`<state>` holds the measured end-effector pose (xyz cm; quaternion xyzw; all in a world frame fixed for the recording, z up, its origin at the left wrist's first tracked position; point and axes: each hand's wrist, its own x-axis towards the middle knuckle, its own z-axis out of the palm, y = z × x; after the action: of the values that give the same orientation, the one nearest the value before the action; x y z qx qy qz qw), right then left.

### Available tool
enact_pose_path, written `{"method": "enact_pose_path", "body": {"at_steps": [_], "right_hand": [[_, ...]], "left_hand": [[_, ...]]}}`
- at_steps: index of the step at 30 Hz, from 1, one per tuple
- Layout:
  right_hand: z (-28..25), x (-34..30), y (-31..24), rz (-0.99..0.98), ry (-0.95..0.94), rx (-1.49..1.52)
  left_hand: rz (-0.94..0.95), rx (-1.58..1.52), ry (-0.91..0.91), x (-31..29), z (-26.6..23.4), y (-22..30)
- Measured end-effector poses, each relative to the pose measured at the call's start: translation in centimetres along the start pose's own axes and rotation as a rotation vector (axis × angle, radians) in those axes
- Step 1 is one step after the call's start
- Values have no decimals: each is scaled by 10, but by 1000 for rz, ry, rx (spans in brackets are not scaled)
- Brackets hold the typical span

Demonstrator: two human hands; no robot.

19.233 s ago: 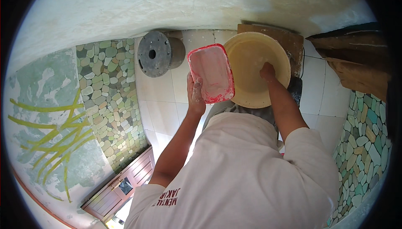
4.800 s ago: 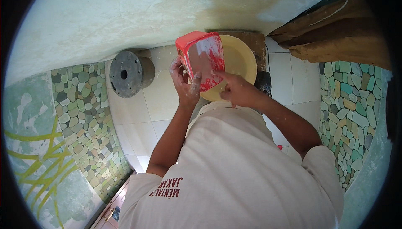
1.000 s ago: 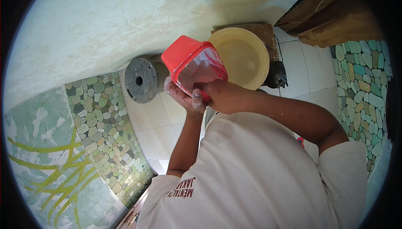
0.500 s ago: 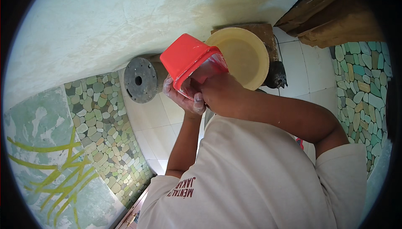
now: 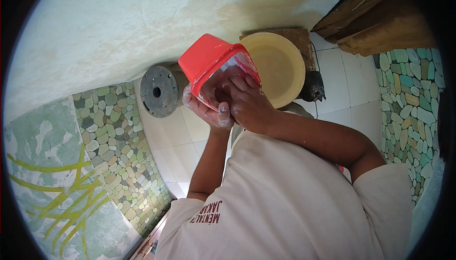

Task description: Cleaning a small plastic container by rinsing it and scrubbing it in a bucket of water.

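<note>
Several yellow streaks cross the wall at the frame's far left, then comes a strip of pebbles, then a grey spool left of centre. Now the middle: the left hand has a firm grip on the red tub, which hangs tipped on its side, mouth toward the person. And here's the right hand, fingers bent inside that mouth (whether they pinch anything, I can't tell). Progress? The outside shows mostly plain red, so that part looks done; pale smears coat the inside and rim, so that part looks left. Just right, the yellow basin sits by a brown board; upper right, a brown sheet hangs.
</note>
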<state>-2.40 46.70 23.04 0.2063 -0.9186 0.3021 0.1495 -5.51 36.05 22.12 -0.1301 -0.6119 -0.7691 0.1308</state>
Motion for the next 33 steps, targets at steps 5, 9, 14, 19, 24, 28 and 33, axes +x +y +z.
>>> {"method": "enact_pose_path", "body": {"at_steps": [5,9,14,19,24,28,33], "right_hand": [[-1,0,-1,-25,23,-23],[-2,-1,2,-65,17,-52],[1,-3,3,-71,-31,-59],[1,-1,7,-108,13,-71],[4,1,12,-123,109,0],[-8,2,6,-55,80,248],[-48,8,0,142,14,498]], "left_hand": [[17,-22,63,-5,0,-3],[7,-7,83,-6,-4,-6],[8,-33,67,-5,-1,-3],[16,-14,68,-2,1,0],[58,70,130,-1,-1,-7],[66,116,135,3,-11,-9],[61,114,202,7,-19,-12]]}}
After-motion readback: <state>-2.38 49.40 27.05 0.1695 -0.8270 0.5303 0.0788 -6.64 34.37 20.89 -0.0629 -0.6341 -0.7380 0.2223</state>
